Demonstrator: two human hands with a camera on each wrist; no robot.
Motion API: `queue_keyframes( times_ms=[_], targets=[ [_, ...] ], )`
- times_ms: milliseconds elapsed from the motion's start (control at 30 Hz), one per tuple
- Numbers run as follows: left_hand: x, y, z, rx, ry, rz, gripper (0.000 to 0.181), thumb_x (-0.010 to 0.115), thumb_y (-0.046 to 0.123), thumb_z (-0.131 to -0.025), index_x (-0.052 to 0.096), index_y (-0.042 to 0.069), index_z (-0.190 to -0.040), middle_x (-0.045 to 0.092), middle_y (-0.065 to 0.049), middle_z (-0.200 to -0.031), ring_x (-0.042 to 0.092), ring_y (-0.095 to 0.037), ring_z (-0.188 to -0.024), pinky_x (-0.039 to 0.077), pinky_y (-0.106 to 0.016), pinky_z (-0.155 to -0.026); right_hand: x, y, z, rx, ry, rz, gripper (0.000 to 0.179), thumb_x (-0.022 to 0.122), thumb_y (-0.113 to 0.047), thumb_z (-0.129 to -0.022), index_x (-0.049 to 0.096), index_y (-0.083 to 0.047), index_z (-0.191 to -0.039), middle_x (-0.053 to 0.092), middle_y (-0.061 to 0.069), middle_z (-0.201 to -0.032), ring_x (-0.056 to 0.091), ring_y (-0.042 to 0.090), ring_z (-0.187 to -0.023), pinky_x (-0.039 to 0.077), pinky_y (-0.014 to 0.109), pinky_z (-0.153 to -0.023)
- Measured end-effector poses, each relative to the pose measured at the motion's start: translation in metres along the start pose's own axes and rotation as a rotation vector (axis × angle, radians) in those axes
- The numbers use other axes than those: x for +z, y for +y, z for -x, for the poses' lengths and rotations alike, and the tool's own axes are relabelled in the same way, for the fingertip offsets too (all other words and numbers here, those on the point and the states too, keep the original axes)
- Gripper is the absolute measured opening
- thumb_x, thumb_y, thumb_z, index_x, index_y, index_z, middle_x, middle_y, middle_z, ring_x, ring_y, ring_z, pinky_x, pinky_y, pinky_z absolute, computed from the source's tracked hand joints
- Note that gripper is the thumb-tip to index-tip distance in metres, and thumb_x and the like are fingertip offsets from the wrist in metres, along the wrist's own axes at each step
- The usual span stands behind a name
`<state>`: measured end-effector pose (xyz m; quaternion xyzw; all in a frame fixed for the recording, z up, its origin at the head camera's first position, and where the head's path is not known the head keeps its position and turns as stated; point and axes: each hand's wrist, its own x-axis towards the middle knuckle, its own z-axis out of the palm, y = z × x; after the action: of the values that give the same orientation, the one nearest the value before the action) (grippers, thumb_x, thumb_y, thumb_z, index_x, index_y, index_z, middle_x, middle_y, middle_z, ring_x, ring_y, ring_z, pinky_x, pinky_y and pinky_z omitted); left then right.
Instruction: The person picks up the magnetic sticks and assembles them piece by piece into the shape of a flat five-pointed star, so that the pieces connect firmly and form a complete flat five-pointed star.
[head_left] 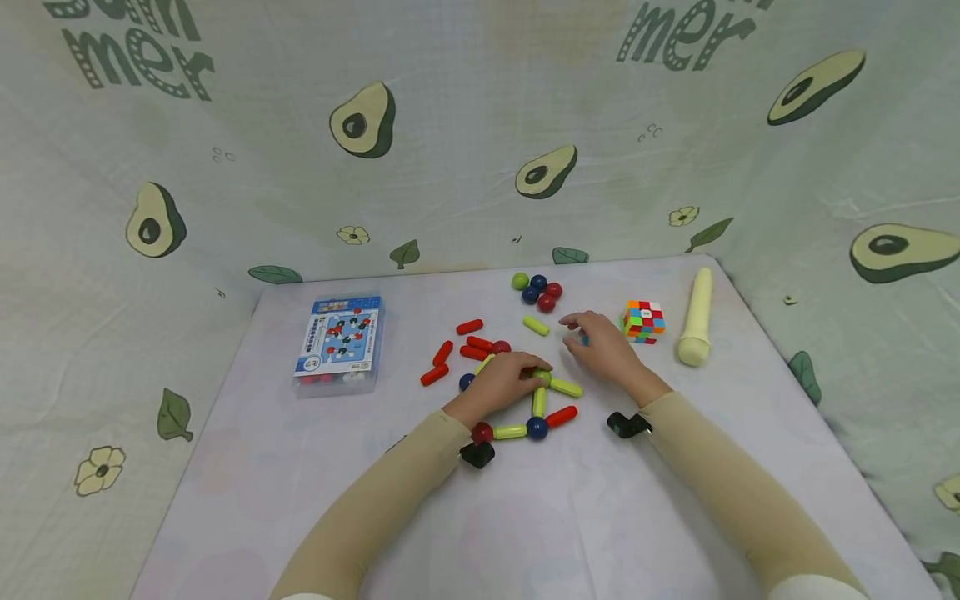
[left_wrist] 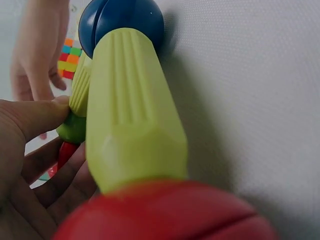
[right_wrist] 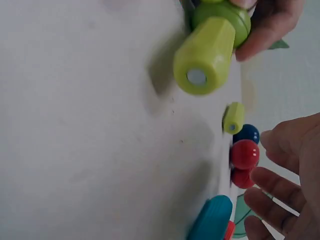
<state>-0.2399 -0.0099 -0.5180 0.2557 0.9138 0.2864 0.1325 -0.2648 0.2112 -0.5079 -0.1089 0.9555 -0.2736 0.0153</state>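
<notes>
My left hand point(head_left: 498, 387) pinches a green ball point(left_wrist: 73, 131) where sticks meet in a ball-and-stick structure. Yellow-green sticks run from that ball, one point(head_left: 540, 402) down to a blue ball point(head_left: 537, 428). From the blue ball, a red stick point(head_left: 562, 417) points right and a yellow-green stick point(head_left: 510, 432) leads left to a red ball point(head_left: 482, 432). My right hand point(head_left: 606, 354) hovers with parted fingers and nothing in its grasp. Beneath it in the right wrist view lies a teal stick point(right_wrist: 212, 220). A loose yellow-green stick point(head_left: 536, 325) lies left of its fingertips.
Several loose balls point(head_left: 547, 303) sit together at the back. Red sticks point(head_left: 442, 352) lie left of the structure. A boxed molecule set point(head_left: 339, 346) stands farther left. To the right are a puzzle cube point(head_left: 643, 322) and a pale yellow club-shaped object point(head_left: 698, 317).
</notes>
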Motion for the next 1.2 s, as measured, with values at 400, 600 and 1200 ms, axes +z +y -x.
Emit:
queue_keyframes(
  times_ms=[400, 600, 1200],
  targets=[
    [0.002, -0.002, -0.001, 0.016, 0.027, 0.007, 0.031, 0.069, 0.031, -0.099, 0.072, 0.026, -0.129, 0.069, 0.01, -0.122, 0.058, -0.008, -0.1, 0.05, -0.024, -0.094, -0.004, 0.003, -0.061, -0.065, -0.059, 0.211, 0.052, 0.064, -0.023, -0.101, 0.05, -0.017, -0.151, 0.049, 0.021, -0.146, 0.045, 0.043, -0.13, 0.037, 0.062, -0.109],
    [0.003, -0.005, -0.001, 0.02, 0.028, 0.014, 0.031, 0.069, 0.031, -0.098, 0.072, 0.026, -0.129, 0.069, 0.011, -0.119, 0.057, -0.007, -0.096, 0.05, -0.022, -0.09, -0.002, 0.0, -0.073, -0.12, -0.076, 0.272, 0.042, 0.064, -0.022, -0.102, 0.059, -0.019, -0.144, 0.056, 0.021, -0.139, 0.051, 0.042, -0.125, 0.041, 0.062, -0.104],
    [0.004, -0.005, 0.0, 0.007, 0.031, 0.019, 0.032, 0.07, 0.032, -0.098, 0.071, 0.027, -0.129, 0.069, 0.012, -0.117, 0.057, -0.007, -0.097, 0.05, -0.023, -0.091, -0.012, -0.01, -0.036, -0.087, -0.135, 0.346, 0.032, 0.073, -0.024, -0.095, 0.071, -0.013, -0.125, 0.07, 0.013, -0.111, 0.057, 0.034, -0.104, 0.047, 0.052, -0.094]
  ],
)
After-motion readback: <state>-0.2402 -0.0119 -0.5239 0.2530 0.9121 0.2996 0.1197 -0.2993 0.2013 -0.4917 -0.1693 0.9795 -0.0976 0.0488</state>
